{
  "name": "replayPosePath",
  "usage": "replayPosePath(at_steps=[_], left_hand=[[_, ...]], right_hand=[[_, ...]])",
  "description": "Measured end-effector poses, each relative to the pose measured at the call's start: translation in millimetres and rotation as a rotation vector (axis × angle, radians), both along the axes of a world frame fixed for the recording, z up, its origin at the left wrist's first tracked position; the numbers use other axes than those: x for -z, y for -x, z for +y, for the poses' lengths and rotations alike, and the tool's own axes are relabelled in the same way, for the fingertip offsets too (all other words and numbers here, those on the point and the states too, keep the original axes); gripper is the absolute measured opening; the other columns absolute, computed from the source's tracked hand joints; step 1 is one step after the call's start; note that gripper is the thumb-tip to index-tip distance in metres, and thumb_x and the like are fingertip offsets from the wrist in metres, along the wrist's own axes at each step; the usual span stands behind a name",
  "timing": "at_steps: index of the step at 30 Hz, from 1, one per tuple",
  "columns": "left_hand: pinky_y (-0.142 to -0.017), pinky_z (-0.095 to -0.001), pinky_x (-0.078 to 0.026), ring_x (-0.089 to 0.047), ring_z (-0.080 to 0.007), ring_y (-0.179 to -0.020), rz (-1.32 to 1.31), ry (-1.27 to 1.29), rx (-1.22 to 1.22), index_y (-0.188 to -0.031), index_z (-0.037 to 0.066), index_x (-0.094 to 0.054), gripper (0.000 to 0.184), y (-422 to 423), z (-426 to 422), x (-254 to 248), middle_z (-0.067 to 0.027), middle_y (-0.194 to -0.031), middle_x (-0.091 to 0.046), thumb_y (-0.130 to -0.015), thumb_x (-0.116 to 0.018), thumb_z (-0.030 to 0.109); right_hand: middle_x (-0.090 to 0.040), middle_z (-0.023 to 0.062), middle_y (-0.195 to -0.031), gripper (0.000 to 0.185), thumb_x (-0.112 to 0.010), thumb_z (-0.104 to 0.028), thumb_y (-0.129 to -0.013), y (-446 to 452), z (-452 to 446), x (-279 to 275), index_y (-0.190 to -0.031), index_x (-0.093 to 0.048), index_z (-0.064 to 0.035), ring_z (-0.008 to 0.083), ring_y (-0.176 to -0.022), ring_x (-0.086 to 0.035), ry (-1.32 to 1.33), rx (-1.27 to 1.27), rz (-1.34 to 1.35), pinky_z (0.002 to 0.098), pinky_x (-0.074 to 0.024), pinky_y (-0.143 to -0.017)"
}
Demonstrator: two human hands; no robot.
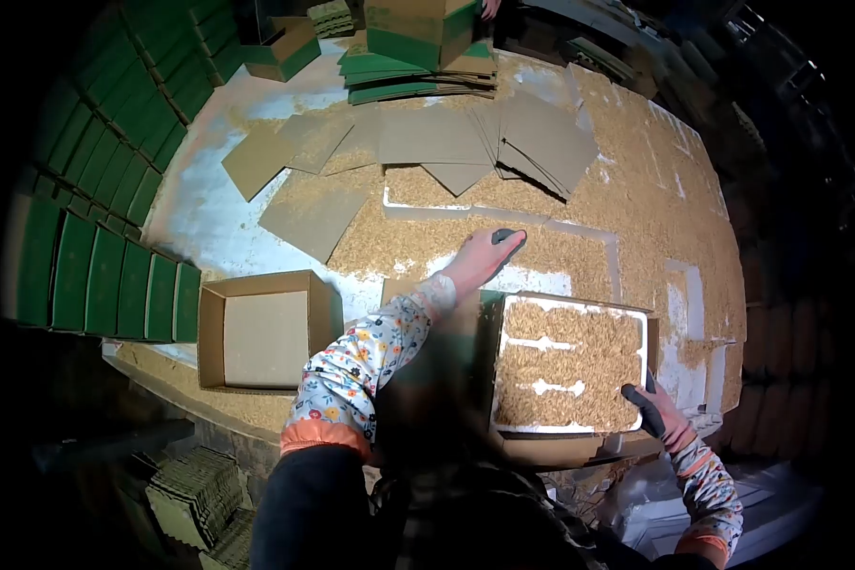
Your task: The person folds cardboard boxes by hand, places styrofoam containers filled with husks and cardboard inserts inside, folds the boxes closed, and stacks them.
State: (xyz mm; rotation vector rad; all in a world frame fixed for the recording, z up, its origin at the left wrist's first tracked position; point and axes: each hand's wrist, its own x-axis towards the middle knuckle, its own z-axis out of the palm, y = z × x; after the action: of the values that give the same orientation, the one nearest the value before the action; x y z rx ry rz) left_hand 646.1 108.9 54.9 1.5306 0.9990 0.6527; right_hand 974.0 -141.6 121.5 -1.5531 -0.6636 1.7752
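Observation:
My left hand (489,256) reaches forward over the sawdust-covered table, its dark-tipped fingers stretched out and holding nothing I can see. Just ahead of it runs a low white edge half buried in tan sawdust (560,249). My right hand (667,416) grips the right side of a white tray (644,347), dark-covered thumb on top, the other fingers mostly hidden. Sawdust fills that tray, with white gaps showing in two rows. Around the tray stands a cardboard box (541,450). To the left of my left forearm is an open cardboard box (256,334) with a bare bottom.
Flat cardboard sheets (437,138) lie across the table's middle. Behind them are stacked green-and-brown cartons (418,71). Green boxes (104,256) line the left side. Egg-carton-like trays (199,499) stand low at left. Another person's hand (490,9) shows at the far edge.

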Motion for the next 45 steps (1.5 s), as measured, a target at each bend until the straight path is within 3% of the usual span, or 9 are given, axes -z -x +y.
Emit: replayPosePath(at_steps=[5,8,17,23,25,29,40,42,45], left_hand=[[-0.1,-0.0504,-0.034,-0.053,-0.0311,-0.111,0.992,-1.128,-0.525,-0.118,0.005,-0.057,0.06,12,124,86,-0.0147,-0.114,-0.059,-0.077,-0.063,0.048],[-0.095,-0.0455,-0.037,-0.053,-0.0267,-0.108,1.315,-0.934,0.149,-0.113,0.008,-0.057,0.045,34,167,98,-0.0107,-0.113,-0.059,-0.08,-0.061,0.039],[-0.067,-0.0345,-0.04,-0.05,-0.02,-0.075,0.67,-1.481,0.035,-0.083,0.014,-0.054,0.006,-10,-47,-133,-0.0023,-0.074,-0.048,-0.078,-0.053,0.017],[-0.084,-0.0402,-0.046,-0.057,-0.0337,-0.092,0.398,-0.341,0.614,-0.095,0.002,-0.062,0.033,-109,-202,-121,-0.0174,-0.094,-0.061,-0.077,-0.063,0.029],[-0.09,-0.0404,-0.043,-0.059,-0.0323,-0.089,-0.066,-0.663,0.553,-0.108,0.005,-0.059,0.037,-164,-207,45,-0.0164,-0.095,-0.062,-0.079,-0.06,0.027],[-0.098,-0.0492,-0.038,-0.053,-0.0276,-0.113,0.564,-0.38,0.71,-0.113,0.006,-0.056,0.041,-108,-224,-103,-0.0205,-0.119,-0.054,-0.08,-0.059,0.029],[-0.106,-0.0421,-0.034,-0.041,-0.0378,-0.127,0.437,-0.696,-0.312,-0.135,0.003,-0.04,0.059,-8,-174,-57,-0.0233,-0.137,-0.041,-0.089,-0.059,0.034],[-0.106,-0.0408,-0.034,-0.038,-0.0335,-0.131,-0.184,0.267,-0.498,-0.136,-0.002,-0.036,0.065,-5,-177,-36,-0.026,-0.135,-0.042,-0.09,-0.06,0.037],[-0.095,-0.0362,-0.044,-0.054,-0.0294,-0.116,0.405,0.138,-0.404,-0.137,-0.006,-0.032,0.09,-45,-191,36,-0.0257,-0.123,-0.053,-0.078,-0.071,0.049]], right_hand=[[-0.048,0.007,-0.13,0.07,-0.059,0.007,-0.083,-9,-3,32,-0.145,-0.028,-0.0047,0.0137,-0.109,-0.051,-0.117,0.052,-0.124,0.0296,-0.0453,-0.095],[-0.047,0.0086,-0.13,0.071,-0.059,0.009,-0.08,7,-3,33,-0.144,-0.029,-0.0005,0.0145,-0.111,-0.049,-0.196,0.113,-0.268,0.0294,-0.0444,-0.096],[-0.034,0.0197,-0.145,0.065,-0.058,-0.004,-0.084,56,-2,-34,-0.142,-0.029,0.0052,0.0297,-0.135,-0.032,-0.923,0.127,-0.936,0.0387,-0.0242,-0.112],[-0.052,0.0219,-0.126,0.048,-0.056,-0.024,-0.091,79,20,-72,-0.13,-0.044,0.0011,0.0313,-0.118,-0.051,-1.055,-0.249,-1.1,0.0364,-0.0405,-0.098],[-0.059,0.0219,-0.113,0.048,-0.054,-0.037,-0.09,62,40,-35,-0.121,-0.051,0.0001,0.0351,-0.107,-0.057,-0.701,-0.603,-0.947,0.039,-0.044,-0.092],[-0.06,0.025,-0.109,0.069,-0.051,-0.058,-0.082,23,38,16,-0.119,-0.054,0.001,0.0356,-0.109,-0.056,-0.497,-0.956,-1.256,0.0448,-0.034,-0.101],[-0.053,0.0159,-0.125,0.043,-0.052,-0.01,-0.088,-46,42,-21,-0.129,-0.048,-0.0004,0.0303,-0.119,-0.048,-1.005,-0.172,-1.187,0.037,-0.0352,-0.105],[-0.056,0.0115,-0.122,0.044,-0.056,-0.017,-0.09,-86,52,30,-0.13,-0.048,0.0007,0.0232,-0.115,-0.051,-0.38,-0.156,-0.176,0.0345,-0.0371,-0.102],[-0.059,0.013,-0.119,0.052,-0.066,-0.022,-0.087,-46,62,86,-0.129,-0.048,0.0032,0.0234,-0.107,-0.055,-0.546,-0.491,-0.378,0.0323,-0.0422,-0.094]])
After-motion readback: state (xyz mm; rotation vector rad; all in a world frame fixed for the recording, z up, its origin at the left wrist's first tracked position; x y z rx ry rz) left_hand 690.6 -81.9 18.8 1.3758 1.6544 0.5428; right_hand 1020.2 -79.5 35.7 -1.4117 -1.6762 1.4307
